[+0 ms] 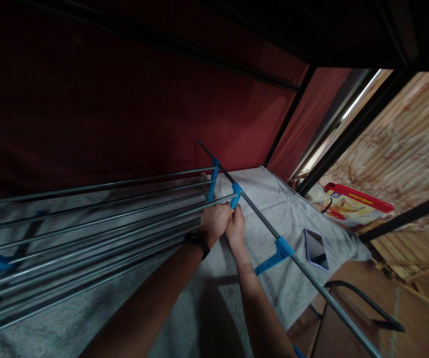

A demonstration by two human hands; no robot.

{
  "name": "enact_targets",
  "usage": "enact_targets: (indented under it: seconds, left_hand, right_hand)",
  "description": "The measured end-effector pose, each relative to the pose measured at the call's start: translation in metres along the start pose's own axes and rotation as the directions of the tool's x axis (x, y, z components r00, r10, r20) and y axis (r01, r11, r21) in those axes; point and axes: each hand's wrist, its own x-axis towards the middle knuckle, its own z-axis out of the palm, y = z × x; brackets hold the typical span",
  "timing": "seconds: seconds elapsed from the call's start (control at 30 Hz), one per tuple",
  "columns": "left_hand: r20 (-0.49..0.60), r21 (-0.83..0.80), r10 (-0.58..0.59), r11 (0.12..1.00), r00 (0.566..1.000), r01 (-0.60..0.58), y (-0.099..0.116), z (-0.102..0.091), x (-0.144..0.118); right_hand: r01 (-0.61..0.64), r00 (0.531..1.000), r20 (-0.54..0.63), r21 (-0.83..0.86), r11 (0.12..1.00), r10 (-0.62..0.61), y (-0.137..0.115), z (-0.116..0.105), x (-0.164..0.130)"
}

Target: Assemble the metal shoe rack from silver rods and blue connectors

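Note:
A metal drying rack [87,219] with several parallel grey rods and blue plastic joints lies across a grey blanket [267,199]. My left hand [214,221], with a dark band on its wrist, is closed around the ends of the rods beside a blue connector [236,194]. My right hand [236,226] presses against it from the right, fingers pinched at the same connector on the side rail [304,263]. Another blue bracket [276,254] sits further down that rail.
A phone [316,248] with a dark screen lies on the blanket right of the rail. A red and yellow box [349,204] rests beyond the blanket's edge. Dark red fabric panels and black frame bars [289,119] stand behind. A black chair frame [364,303] is on the floor below.

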Motion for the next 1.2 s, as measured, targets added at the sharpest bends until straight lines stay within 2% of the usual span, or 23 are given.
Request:
enact_targets:
  seconds: [0.2, 0.63, 0.93, 1.2]
  left_hand:
    - [-0.030, 0.005, 0.029, 1.000, 0.999, -0.029, -0.009, 0.003, 0.004]
    - [-0.046, -0.151, 0.012, 0.988, 0.999, -0.019, -0.019, 0.008, 0.008]
    - [-0.027, -0.180, -0.030, 0.983, 0.999, 0.025, -0.018, 0.010, 0.011]
    - [-0.046, -0.154, -0.010, 0.988, 0.999, 0.003, -0.020, 0.012, 0.012]
  right_hand:
    - [0.016, 1.000, -0.019, 0.069, 0.997, -0.014, -0.002, 0.002, -0.001]
    - [0.011, 1.000, 0.015, 0.108, 0.994, -0.013, 0.008, 0.004, 0.001]
    - [0.048, 0.999, 0.009, 0.013, 0.999, -0.049, 0.009, 0.005, 0.000]
    - [0.068, 0.998, -0.002, 0.018, 0.998, -0.068, 0.014, 0.007, -0.003]
